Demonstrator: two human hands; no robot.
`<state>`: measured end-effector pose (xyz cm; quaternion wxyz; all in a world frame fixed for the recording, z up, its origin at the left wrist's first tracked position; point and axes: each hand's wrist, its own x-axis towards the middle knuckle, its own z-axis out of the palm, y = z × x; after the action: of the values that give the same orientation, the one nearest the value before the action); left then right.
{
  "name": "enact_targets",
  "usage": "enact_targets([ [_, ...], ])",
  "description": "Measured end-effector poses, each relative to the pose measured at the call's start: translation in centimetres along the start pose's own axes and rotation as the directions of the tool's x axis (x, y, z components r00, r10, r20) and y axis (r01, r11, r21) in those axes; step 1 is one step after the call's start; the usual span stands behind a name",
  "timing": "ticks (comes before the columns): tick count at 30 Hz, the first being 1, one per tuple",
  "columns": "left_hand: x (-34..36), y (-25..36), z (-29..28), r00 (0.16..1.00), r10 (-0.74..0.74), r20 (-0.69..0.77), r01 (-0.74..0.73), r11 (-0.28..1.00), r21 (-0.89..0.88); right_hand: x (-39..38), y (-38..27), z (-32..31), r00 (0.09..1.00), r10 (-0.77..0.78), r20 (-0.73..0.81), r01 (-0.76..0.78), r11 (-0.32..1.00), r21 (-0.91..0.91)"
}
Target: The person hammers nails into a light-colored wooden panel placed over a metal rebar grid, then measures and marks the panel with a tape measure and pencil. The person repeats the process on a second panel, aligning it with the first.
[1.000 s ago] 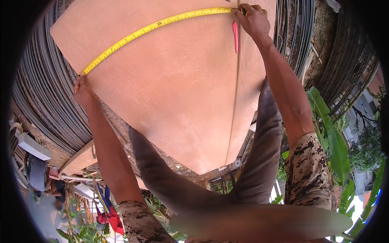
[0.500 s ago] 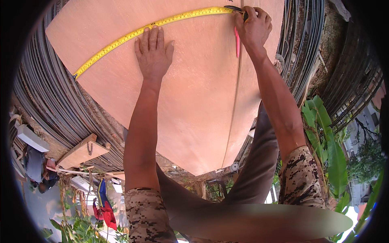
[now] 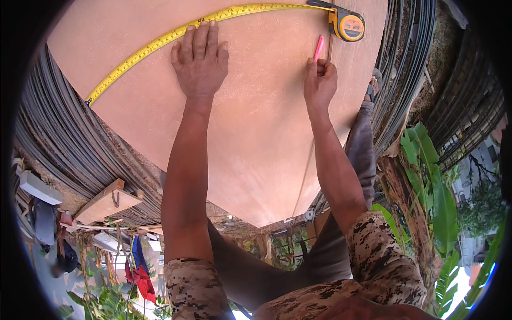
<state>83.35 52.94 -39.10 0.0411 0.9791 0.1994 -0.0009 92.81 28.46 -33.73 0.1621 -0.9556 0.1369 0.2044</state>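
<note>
A large plywood board [image 3: 256, 122] lies below me. Across its far part curves the yellow blade of a tape measure [image 3: 234, 10], its end at the board's left edge. The orange-and-black tape case [image 3: 352, 26] rests at the far right, with no hand on it. My left hand [image 3: 201, 64] is open, pressed flat on the board, fingertips at the blade's near edge. Nearer than the case, my right hand [image 3: 321, 80] pinches a pink pen-like marker [image 3: 319, 48], its free end pointing away from me. A dark strip beside the case is too unclear to name.
Long dark metal rods lie in bundles left [image 3: 64, 122] and right [image 3: 397, 69] of the board. A wooden piece with a metal handle [image 3: 114, 202] sits at lower left. Banana leaves [image 3: 445, 208] rise at right. A partly visible person [image 3: 66, 258] is at far lower left.
My right hand has let go of the tape case and moved nearer. It has picked up the pink marker from the board. My left hand remains flat beside the blade.
</note>
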Motion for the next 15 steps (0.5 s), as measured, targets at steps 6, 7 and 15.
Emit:
enact_targets([
  [6,0.1,-0.1,-0.3,0.994,-0.013,0.109,0.011,1.000,0.015,0.3,-3.7,-2.8,0.853,-0.034,0.521,-0.227,0.875,0.428],
  [7,0.1,0.0,-0.2,0.994,-0.011,0.112,0.007,0.999,0.037,0.8,-4.7,-3.3,0.826,-0.117,0.551,-0.215,0.839,0.500],
  [15,0.0,0.0,0.2,0.996,-0.030,0.079,0.031,0.999,-0.012,7.7,-14.3,-1.4,0.484,-0.555,0.677,-0.031,0.762,0.647],
])
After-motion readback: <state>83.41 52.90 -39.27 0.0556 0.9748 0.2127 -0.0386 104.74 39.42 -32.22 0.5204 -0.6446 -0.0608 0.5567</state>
